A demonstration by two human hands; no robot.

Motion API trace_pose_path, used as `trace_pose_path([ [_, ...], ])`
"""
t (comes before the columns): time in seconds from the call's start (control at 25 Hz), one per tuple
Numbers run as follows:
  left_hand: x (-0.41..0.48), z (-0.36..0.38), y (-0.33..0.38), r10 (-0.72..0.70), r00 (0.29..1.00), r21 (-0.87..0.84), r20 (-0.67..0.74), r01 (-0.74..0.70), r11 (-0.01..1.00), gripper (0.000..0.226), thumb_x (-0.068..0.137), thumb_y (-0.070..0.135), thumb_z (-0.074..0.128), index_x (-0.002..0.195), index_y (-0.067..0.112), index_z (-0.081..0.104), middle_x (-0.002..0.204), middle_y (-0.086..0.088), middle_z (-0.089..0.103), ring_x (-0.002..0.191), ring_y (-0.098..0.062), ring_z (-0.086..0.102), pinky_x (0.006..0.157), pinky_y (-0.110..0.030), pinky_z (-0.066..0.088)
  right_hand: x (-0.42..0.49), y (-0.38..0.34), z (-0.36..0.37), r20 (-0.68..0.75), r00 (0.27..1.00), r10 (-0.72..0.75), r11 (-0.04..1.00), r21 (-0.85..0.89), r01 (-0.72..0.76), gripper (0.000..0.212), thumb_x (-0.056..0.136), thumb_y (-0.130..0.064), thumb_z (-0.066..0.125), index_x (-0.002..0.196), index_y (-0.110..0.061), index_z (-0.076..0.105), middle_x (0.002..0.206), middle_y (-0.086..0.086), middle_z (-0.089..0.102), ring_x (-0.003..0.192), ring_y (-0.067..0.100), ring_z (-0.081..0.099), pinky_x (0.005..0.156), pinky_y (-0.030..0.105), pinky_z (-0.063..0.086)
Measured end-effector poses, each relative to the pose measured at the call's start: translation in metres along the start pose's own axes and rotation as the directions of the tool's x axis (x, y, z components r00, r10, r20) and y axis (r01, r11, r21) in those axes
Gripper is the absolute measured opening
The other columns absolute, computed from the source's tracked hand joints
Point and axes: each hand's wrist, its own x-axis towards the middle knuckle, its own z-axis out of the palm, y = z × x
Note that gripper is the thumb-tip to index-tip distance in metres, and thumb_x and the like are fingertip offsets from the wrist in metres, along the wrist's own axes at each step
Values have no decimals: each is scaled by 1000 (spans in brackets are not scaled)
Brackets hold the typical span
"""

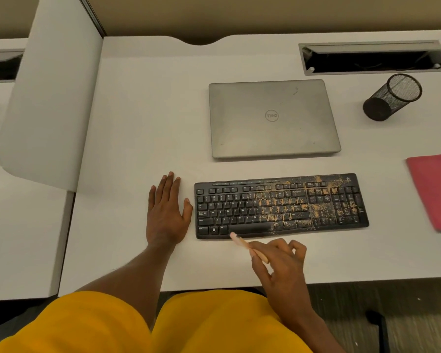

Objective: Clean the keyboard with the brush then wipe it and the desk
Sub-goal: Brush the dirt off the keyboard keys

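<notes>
Brush [242,242] in R hand [281,267], by keyboard [280,206]

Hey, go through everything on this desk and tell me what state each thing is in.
keyboard: right half covered in tan dust, left half mostly clean.
brush: held in right hand, tip at keyboard's front edge.
left hand: flat on desk, beside keyboard.
laptop: closed.
pen cup: looks empty.
cable hatch: open.
red cloth: lying flat.

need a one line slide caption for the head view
Right hand holds a brush near the front edge of a dust-speckled keyboard while the left hand rests flat on the desk.
</notes>
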Motion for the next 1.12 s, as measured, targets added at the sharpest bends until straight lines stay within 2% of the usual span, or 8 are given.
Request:
trace_pose_path([
  [0.2, 0, 1, -1, 7, 1000, -14, -8, -7, 1000, 69, 106, 48, 32, 168, 21, 18, 177, 3, 8, 163, -10, -2, 133, -43, 4, -8, 33, -22, -101, 976, 194, 981, 11, -194, 32, 95, -41, 49, 110, -24, 71, 89, -17, 56, 109, -10, 38, 86, 40, 30],
  [0.36, -1, 1, -1, 8, 1000, -14, -9, -8, 1000, 70, 106, 48, 32, 168, 20, 18, 177, 3, 8, 163, -10, -3, 133, -43, 4, -19, 43, -33, -250, 922, 296, 951, -15, -309, 38, 94, -41, 48, 109, -15, 72, 83, -12, 55, 90, 0, 40, 84, 42, 33],
  [0.44, -1, 1, -1, 6, 1000, -17, -10, -6, 1000, 70, 106, 48, 32, 168, 20, 18, 177, 3, 8, 163, -10, -2, 133, -43, 5, -21, 31, -30, -256, 923, 287, 957, 32, -289, 36, 93, -40, 51, 109, -15, 71, 87, -16, 57, 91, 0, 42, 81, 44, 38],
  [0.6, -1, 0, -1, 4, 1000, -12, -5, -5, 1000, 70, 105, 48, 31, 168, 20, 18, 177, 3, 8, 163, -10, -3, 133, -42, 4, -7, 8, -16, -154, 958, 242, 963, 160, -218, 20, 94, -32, 59, 112, -29, 66, 96, -25, 57, 106, -5, 43, 75, 29, 38],
  [0.72, -1, 0, 0, 6, 1000, -15, -7, -6, 1000, 70, 105, 48, 31, 168, 20, 18, 177, 3, 8, 163, -10, -3, 133, -42, 3, 6, 15, -11, -143, 951, 276, 949, 199, -245, 17, 98, -27, 60, 114, -28, 67, 97, -13, 65, 103, -2, 42, 72, 38, 46],
  [0.88, -1, 0, 0, 8, 1000, -9, -15, -8, 1000, 70, 105, 48, 30, 168, 19, 19, 177, 2, 9, 163, -11, -1, 133, -42, 4, 9, 33, -26, -275, 900, 339, 941, 108, -322, 17, 95, -16, 62, 110, -14, 69, 90, -7, 60, 88, 4, 36, 73, 52, 48],
  [1.0, -1, 1, 0, 9, 1000, -2, -10, -9, 1000, 70, 105, 48, 29, 168, 19, 19, 177, 2, 8, 163, -11, -1, 133, -41, 3, 8, 30, -31, -327, 894, 306, 952, 85, -294, 22, 94, -21, 59, 111, -10, 69, 91, -7, 59, 88, 3, 37, 69, 51, 49],
  [1.12, -1, 2, 0, 8, 1000, 4, -10, -8, 1000, 70, 105, 48, 29, 168, 19, 19, 177, 2, 8, 163, -11, -2, 133, -42, 3, 17, 14, -25, -239, 930, 279, 951, 205, -232, 22, 95, -27, 56, 113, -20, 67, 97, -17, 60, 93, 2, 44, 67, 48, 51],
])
